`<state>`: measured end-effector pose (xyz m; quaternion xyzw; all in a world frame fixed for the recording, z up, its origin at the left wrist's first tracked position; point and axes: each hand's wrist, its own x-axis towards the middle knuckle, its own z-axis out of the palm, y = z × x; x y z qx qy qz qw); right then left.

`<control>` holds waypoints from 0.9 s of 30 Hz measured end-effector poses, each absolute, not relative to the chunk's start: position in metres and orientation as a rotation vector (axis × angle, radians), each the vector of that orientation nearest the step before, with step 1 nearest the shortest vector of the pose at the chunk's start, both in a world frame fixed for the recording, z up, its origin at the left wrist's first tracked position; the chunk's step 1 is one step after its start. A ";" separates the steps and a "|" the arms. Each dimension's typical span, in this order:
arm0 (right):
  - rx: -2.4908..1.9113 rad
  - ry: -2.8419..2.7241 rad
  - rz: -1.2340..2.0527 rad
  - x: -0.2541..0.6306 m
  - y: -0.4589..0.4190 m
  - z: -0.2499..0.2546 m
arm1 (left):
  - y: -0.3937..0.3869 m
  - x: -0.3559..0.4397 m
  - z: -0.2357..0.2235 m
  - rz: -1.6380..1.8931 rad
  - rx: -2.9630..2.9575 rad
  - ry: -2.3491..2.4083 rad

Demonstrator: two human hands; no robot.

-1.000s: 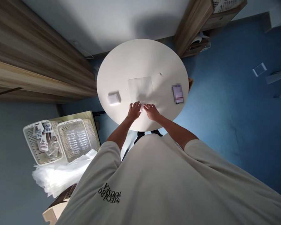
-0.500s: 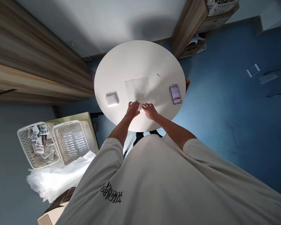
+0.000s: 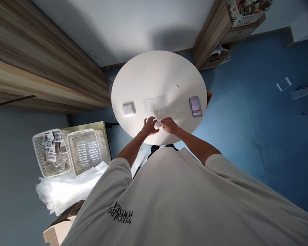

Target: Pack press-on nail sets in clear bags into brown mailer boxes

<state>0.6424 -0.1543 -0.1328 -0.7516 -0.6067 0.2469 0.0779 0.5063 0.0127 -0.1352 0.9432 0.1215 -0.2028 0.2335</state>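
Observation:
On the round white table (image 3: 154,71) lies a thin, translucent white wrapping sheet (image 3: 156,103), flat at its far part. Its near end is rolled into a small whitish bundle (image 3: 157,124); what is inside I cannot make out. My left hand (image 3: 149,126) grips the bundle's left end with curled fingers. At the other end, my right hand (image 3: 169,125) has its fingers bent over the bundle. Left of the sheet sits a small white block-like stack (image 3: 128,109). Toward the right edge rests a pixelated purple flat object (image 3: 195,106).
To my left, a side table carries a white basket (image 3: 37,153) of small packets and another basket (image 3: 71,150) of clear plastic pieces. A pile of white translucent sheets (image 3: 66,189) lies before them. Wooden cabinets (image 3: 66,58) stand at left; a shelf unit (image 3: 213,30) stands back right.
The flat part of the sheet has become shorter as its near end rolled up under my hands. The whole view has shifted slightly.

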 end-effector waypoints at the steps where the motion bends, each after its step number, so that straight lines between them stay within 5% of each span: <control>1: -2.258 -1.807 0.749 0.643 -0.152 -0.131 | 0.013 0.506 -0.134 -0.555 2.596 0.342; 16: -2.427 -1.547 0.726 0.676 -0.097 -0.143 | 0.024 0.532 -0.119 -0.363 2.661 0.679; 27: -2.452 -1.413 0.755 0.689 -0.083 -0.176 | 0.008 0.518 -0.133 -0.523 2.656 0.416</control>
